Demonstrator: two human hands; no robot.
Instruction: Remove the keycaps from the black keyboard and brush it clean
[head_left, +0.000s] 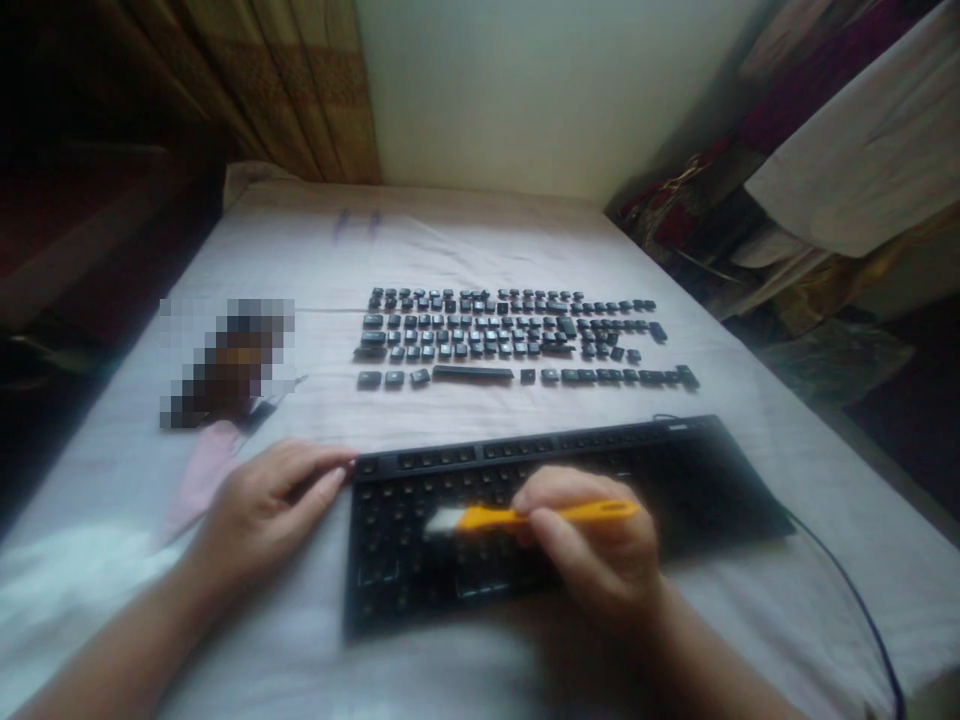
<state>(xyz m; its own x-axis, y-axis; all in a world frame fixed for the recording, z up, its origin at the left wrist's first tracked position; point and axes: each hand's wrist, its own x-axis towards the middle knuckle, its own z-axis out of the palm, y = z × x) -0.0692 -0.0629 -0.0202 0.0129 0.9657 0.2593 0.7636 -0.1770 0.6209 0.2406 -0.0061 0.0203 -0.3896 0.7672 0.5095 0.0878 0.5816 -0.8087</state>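
A black keyboard (675, 500) with its keycaps off lies tilted in front of me on the white cloth. My right hand (592, 540) grips a paintbrush (495, 516) by its yellow handle. The brush's pale bristles, smeared by motion, are over the left part of the keyboard, where the bare key sockets show. My left hand (262, 510) has its thumb and forefinger closed at the keyboard's upper left corner, steadying it; its other fingers are curled and partly hidden. Beyond the keyboard, loose black keycaps (472, 373) are laid out in rows.
A pink cloth (202, 470) lies by my left hand, near a blurred-out patch (232, 360). The keyboard's cable (847, 580) runs down the right side of the white sheet (300, 250). Hanging clothes (862, 150) are at the right, and a curtain (300, 80) is behind.
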